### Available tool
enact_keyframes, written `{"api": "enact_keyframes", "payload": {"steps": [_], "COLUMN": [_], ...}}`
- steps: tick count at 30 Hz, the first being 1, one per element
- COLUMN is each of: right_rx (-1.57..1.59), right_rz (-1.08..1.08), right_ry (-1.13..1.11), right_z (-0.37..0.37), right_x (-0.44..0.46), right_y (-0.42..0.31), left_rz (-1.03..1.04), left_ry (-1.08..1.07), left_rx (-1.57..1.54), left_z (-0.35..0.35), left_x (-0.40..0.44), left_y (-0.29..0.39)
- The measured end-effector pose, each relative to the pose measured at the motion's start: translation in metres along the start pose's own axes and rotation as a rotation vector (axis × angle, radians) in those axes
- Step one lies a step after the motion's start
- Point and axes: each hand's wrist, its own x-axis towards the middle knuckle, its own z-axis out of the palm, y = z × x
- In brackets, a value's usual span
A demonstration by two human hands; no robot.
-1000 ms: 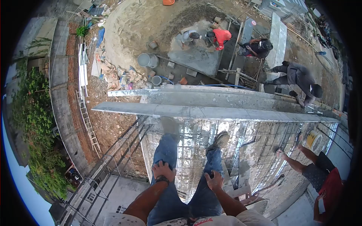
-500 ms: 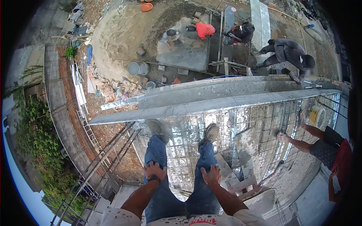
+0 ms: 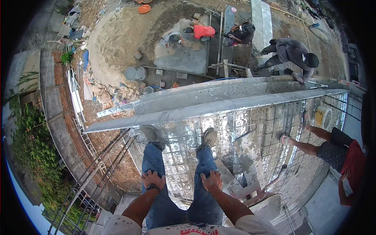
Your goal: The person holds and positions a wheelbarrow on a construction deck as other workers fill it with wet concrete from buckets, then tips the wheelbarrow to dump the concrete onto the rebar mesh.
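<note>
My left hand rests on the left knee of my blue jeans, fingers spread, a dark watch on the wrist. On the other knee lies my right hand, its fingers also apart. Neither hand holds anything. My boots stand on a rebar grid over shiny, wet-looking sheeting, just behind a long concrete ledge.
A barefoot person in a red shirt stands at right, near a yellow-white bucket. Below the ledge, a person in grey bends over, with several others beyond. Upright rebar rises at left. A grey bucket stands near sand.
The whole view has shifted slightly, so the scene sits a little further left. Both my hands stay on my knees. The person in grey has moved an arm slightly.
</note>
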Motion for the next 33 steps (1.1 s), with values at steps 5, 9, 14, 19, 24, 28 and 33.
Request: {"api": "enact_keyframes", "payload": {"steps": [5, 9, 14, 19, 24, 28, 33], "right_rx": [-0.032, -0.045, -0.071, -0.078, -0.085, -0.092, -0.096], "right_rz": [-0.001, -0.002, 0.019, 0.026, 0.03, 0.027, 0.024], "right_ry": [0.016, 0.006, 0.005, -0.002, 0.003, 0.012, 0.021], "right_z": [0.001, 0.005, 0.01, 0.011, 0.015, 0.013, 0.015], "right_x": [0.001, 0.002, 0.001, -0.002, -0.004, -0.006, -0.006], "right_y": [-0.001, -0.002, -0.008, -0.016, -0.021, -0.025, -0.026], "left_rz": [0.007, -0.003, 0.0, 0.004, 0.011, 0.006, 0.025], "left_ry": [0.009, -0.007, -0.006, 0.001, -0.017, -0.017, -0.009], "left_rx": [-0.002, 0.004, -0.005, -0.017, -0.019, -0.022, 0.002], "left_z": [0.001, 0.0, 0.003, -0.003, -0.006, -0.007, -0.003], "left_x": [-0.003, -0.001, 0.003, 0.003, 0.005, 0.007, 0.009], "left_y": [-0.001, -0.004, -0.012, -0.016, -0.022, -0.024, -0.028]}}
